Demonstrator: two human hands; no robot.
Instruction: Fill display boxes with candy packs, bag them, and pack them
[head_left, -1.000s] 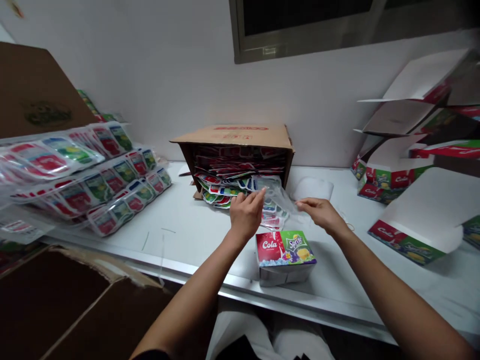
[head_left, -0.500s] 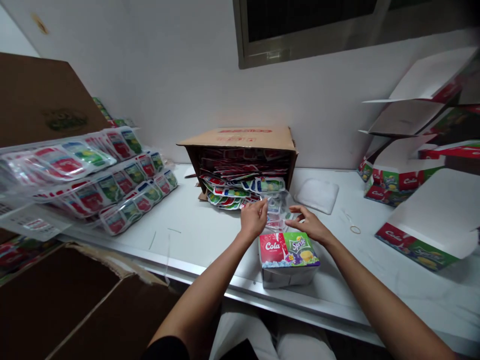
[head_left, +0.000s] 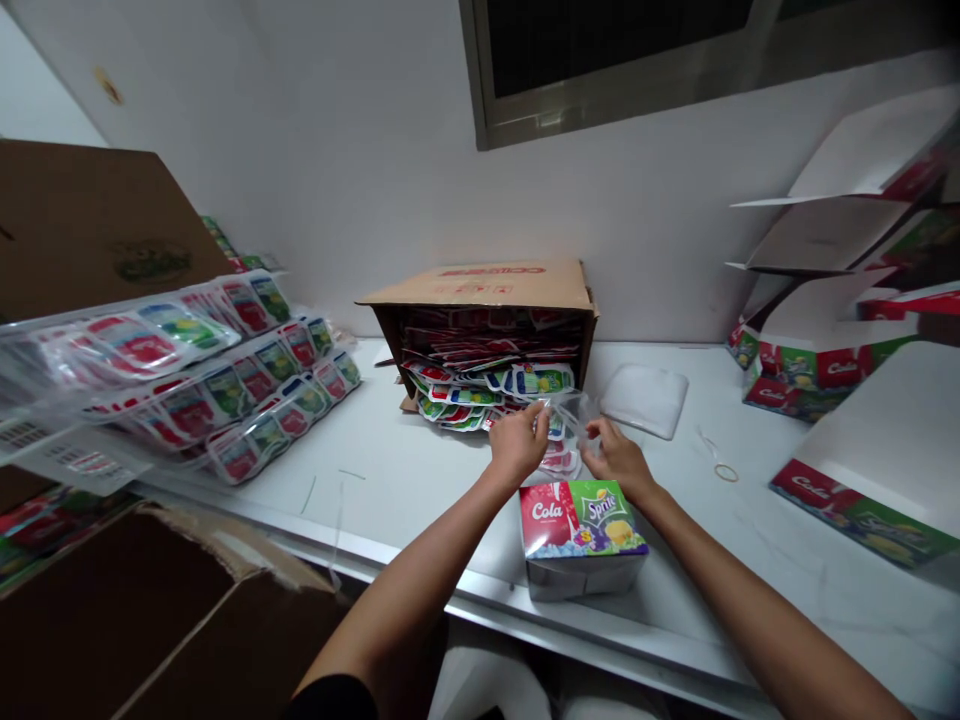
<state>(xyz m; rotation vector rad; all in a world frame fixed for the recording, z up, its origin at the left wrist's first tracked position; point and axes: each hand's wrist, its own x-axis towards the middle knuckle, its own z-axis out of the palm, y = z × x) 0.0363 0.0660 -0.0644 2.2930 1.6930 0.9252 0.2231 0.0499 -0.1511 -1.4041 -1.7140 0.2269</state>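
Note:
Both my hands are over the table behind a small Cola and Sprite printed box (head_left: pixel 585 520). My left hand (head_left: pixel 517 440) is closed in a pinch on a clear plastic bag (head_left: pixel 571 408). At the bag's other side, my right hand (head_left: pixel 619 460) has its fingers curled in on the plastic. Under the bag lie red and green printed sachets (head_left: pixel 559 458), partly hidden by the hands. Just behind stands a cardboard carton (head_left: pixel 480 285) on its side, its open front packed with flat printed sachets (head_left: pixel 457 395).
Plastic-wrapped rows of sachets (head_left: pixel 247 390) are stacked on the left beside an open carton (head_left: pixel 187 620). A white flat packet (head_left: pixel 645 398) and a rubber band (head_left: pixel 726 472) lie to the right. Unfolded printed boxes (head_left: pixel 817 370) are piled at far right.
My right hand's spread fingers have closed in on the plastic bag. My left hand keeps its pinch. The whole view has shifted slightly, with things appearing lower.

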